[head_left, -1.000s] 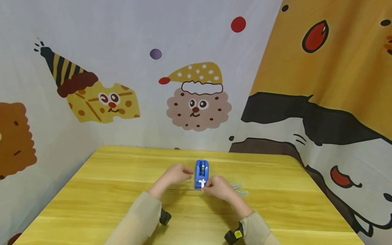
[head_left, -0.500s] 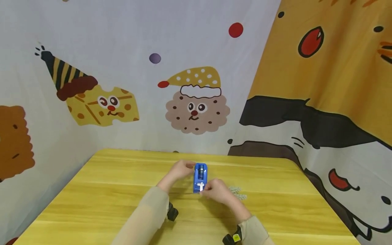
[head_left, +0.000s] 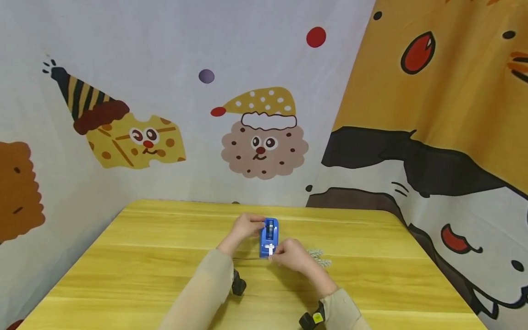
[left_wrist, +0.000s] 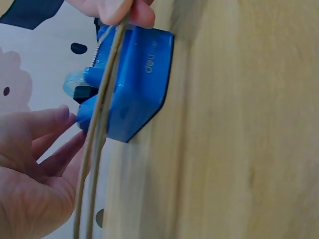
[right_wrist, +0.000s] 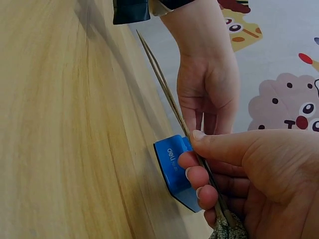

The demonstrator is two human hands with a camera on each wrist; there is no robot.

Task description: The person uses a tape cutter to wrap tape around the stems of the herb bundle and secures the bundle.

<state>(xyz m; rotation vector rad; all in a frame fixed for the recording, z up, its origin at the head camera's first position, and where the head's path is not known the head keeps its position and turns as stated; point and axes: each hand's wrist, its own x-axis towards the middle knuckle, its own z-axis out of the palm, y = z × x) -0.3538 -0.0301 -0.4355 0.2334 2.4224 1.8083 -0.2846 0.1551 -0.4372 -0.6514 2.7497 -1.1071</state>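
Observation:
A blue tape dispenser [head_left: 269, 236] stands on the table, its tape roll [head_left: 270, 227] at the far end and a pale strip at its near end. The fingertips of my left hand [head_left: 244, 228] are at its far left end, thumb on one side and fingers behind in the left wrist view. With thumb and curled fingers, my right hand [right_wrist: 269, 169] grips two thin brown stems [right_wrist: 167, 92] of dried sprigs, whose pale bushy heads [head_left: 323, 262] stick out on its right. The stems point left, passing close in front of the dispenser's near end.
The wooden table [head_left: 165, 256] reaches back to a cartoon-printed curtain [head_left: 173, 55]. A black wrist camera [head_left: 238, 284] sits at the left cuff and another camera [head_left: 312, 318] at the right cuff.
My left hand has moved right and slightly away, from beside the dispenser to its far end. My right hand stays near the dispenser's front with the sprigs in its grip.

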